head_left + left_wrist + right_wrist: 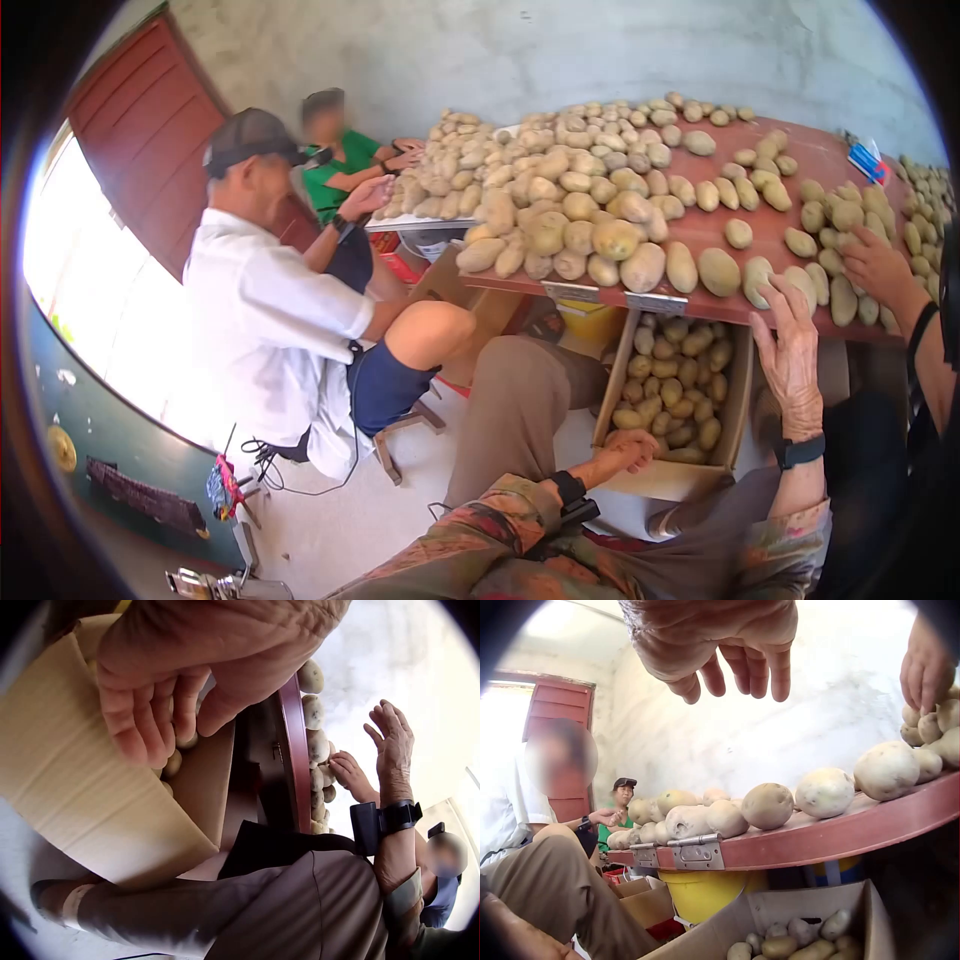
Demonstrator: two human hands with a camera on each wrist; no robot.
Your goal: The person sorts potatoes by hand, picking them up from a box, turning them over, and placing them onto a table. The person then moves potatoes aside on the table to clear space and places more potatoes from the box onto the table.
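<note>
My left hand (628,452) hangs at the near side of a cardboard box (742,400) partly filled with potatoes (675,370). In the left wrist view its loosely bent fingers (154,724) dip past the box edge, with nothing seen in them. My right hand (790,355) is raised at the front edge of the red table (700,300), fingers relaxed and apart, holding nothing. Close by that hand, in the head view, lie single potatoes (757,280) along the table edge. From the right wrist, the hand (720,641) appears above the row of potatoes (825,793).
A large potato heap (560,190) covers the table's left part. At right, another person's hand (885,270) touches potatoes. A person in a white shirt (275,310) sits at left, one in green (350,160) behind. A yellow bucket (705,892) stands under the table.
</note>
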